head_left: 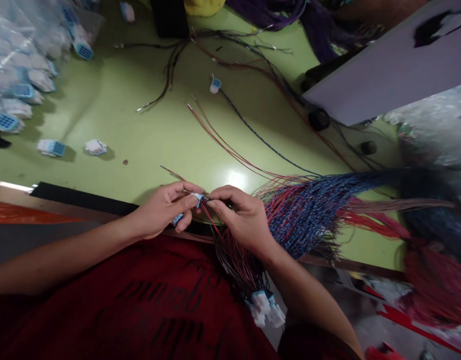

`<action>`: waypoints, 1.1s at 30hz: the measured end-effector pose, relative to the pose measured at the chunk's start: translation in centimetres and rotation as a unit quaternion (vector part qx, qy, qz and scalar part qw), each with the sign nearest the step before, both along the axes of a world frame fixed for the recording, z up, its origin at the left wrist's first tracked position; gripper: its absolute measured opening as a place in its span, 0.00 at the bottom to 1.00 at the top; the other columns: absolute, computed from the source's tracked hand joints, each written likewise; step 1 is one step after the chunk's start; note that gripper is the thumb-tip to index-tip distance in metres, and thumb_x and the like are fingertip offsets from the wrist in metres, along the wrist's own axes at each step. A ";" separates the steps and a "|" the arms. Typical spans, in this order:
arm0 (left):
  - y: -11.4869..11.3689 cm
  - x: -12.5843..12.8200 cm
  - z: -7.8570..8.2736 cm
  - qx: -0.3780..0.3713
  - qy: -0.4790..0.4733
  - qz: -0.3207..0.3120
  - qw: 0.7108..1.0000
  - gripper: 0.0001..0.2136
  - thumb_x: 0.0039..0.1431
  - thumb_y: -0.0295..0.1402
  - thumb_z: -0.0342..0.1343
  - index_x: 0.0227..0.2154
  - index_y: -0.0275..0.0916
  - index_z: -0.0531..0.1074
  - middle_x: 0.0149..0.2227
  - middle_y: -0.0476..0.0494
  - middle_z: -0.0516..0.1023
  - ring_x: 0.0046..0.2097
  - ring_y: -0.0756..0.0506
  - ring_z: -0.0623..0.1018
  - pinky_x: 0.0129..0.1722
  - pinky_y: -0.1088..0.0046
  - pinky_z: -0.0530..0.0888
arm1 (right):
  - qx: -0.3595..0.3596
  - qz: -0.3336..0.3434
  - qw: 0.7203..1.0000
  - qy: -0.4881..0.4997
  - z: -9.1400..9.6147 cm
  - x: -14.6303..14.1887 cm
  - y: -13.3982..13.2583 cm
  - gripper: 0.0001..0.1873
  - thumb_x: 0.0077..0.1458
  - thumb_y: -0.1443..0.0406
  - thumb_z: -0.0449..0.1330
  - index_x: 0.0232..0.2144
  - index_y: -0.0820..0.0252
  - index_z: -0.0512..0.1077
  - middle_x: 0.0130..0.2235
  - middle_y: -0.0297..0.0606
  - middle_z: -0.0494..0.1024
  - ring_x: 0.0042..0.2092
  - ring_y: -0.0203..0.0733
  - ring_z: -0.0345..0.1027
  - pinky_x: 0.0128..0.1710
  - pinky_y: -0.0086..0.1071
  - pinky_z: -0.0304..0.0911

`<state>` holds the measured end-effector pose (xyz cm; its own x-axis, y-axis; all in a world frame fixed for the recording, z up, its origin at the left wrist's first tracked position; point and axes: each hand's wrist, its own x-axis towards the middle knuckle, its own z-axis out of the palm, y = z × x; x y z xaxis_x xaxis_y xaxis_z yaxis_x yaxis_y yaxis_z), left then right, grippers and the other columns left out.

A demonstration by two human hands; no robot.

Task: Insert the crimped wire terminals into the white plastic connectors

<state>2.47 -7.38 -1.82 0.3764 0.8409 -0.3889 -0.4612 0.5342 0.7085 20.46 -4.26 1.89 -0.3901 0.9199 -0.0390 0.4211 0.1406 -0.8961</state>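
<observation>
Near the table's front edge, my left hand point(166, 209) is closed on a small blue and white connector point(198, 199) between thumb and finger. A second blue connector piece point(177, 219) shows under its curled fingers. My right hand point(241, 215) meets it from the right, thumb and forefinger pinched on a thin wire whose end is at the connector; the tip itself is hidden. Red and dark wires point(210, 215) run down from the held connector. To the right lies a thick bundle of twisted blue and red wires point(309, 215). Several white connectors point(266, 307) hang below the edge on wires.
Two loose connectors, one blue and white point(51, 147) and one white point(96, 147), lie at left beside a clear bag of connectors point(20, 65). A wired connector point(215, 85) lies mid-table. A pale panel point(388, 65) stands at right, with loose dark wires point(170, 65) at the back.
</observation>
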 end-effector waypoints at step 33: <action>-0.2 0.4 0.5 0.040 0.099 -0.016 0.994 0.11 0.54 0.34 0.63 0.37 0.35 0.71 0.21 0.56 0.71 0.16 0.57 0.68 0.16 0.81 0.64 | 0.076 0.126 0.974 -0.173 2.1 0.0 0.9 0.09 0.54 0.72 0.53 0.25 0.59 0.68 0.28 0.34 0.75 0.31 0.34 0.65 0.37 0.33 0.58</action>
<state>2.84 -7.57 -1.28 0.3256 0.8616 -0.3895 -0.2924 0.4835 0.8251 20.49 -3.35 3.96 -0.5914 0.8026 -0.0785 0.6292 0.3984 -0.6674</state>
